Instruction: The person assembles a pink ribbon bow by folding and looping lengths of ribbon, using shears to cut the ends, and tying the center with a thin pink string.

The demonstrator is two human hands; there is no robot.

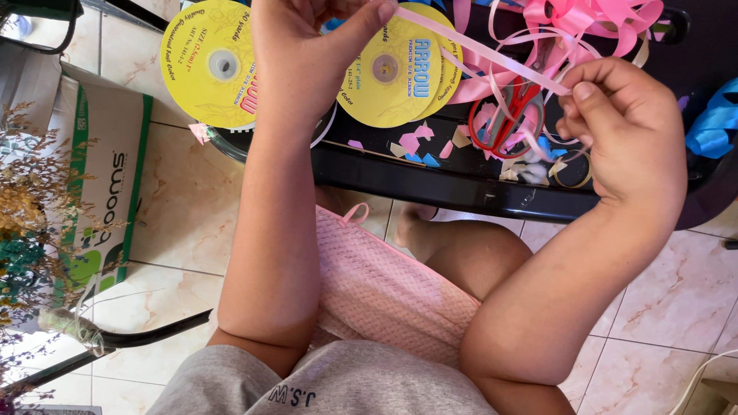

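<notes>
Pink ribbon (492, 58) runs taut between my two hands across the upper middle of the frame. My left hand (307, 46), at the top centre, is closed on one end, with the thumb pressing the strip against my fingers. My right hand (626, 131), at the upper right, pinches the other end between thumb and fingertips, lower than the left, so the strip slants down toward the right.

Under the ribbon, between my hands, red-handled scissors (507, 119) lie on the black desk (430, 184), their handles among small scraps of pink, blue and cream paper (419, 144). A loose tangle of pink ribbon (600, 19) piles up at the top right, behind my right hand, and a fold of blue ribbon (715, 119) shows at the right edge.

Two yellow ribbon spools lie flat on the desk: one spool (388, 69) just right of my left wrist, the other spool (207, 61) to its left, hanging partly over the desk edge.

Lower down, a pink cloth (384, 284) covers my lap. At the left edge of the frame a cardboard box (108, 177) stands on the tiled floor (188, 200), with dried flowers (27, 207) in front of it.
</notes>
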